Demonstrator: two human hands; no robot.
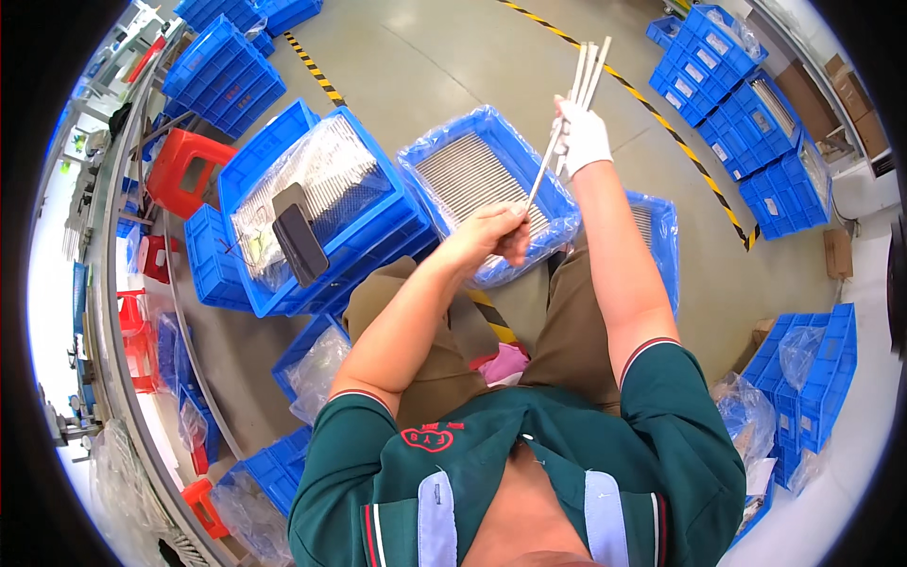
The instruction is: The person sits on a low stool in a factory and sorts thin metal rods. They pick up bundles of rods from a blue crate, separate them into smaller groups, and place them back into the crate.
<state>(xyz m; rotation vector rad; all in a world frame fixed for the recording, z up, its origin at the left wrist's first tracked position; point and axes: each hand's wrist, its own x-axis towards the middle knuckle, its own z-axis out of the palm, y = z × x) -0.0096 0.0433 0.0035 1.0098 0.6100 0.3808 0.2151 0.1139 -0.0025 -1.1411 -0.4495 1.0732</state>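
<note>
My right hand (583,140), in a white glove, is closed around several thin, pale metal rods (589,77) that fan upward out of the grip. One rod slants down from that bunch, and its lower end is pinched between the fingertips of my bare left hand (489,236). Beneath both hands stands a blue crate lined with clear plastic (422,151). Rows of similar rods (470,172) lie side by side in it. My gloved palm hides the middle of the held bunch.
Left of me, a blue crate (364,253) holds plastic-wrapped rods, with a dark phone (300,234) on top. A red stool (179,175) stands behind it. Another rod crate (666,248) is at my right knee. Stacked blue crates (732,90) line the right side.
</note>
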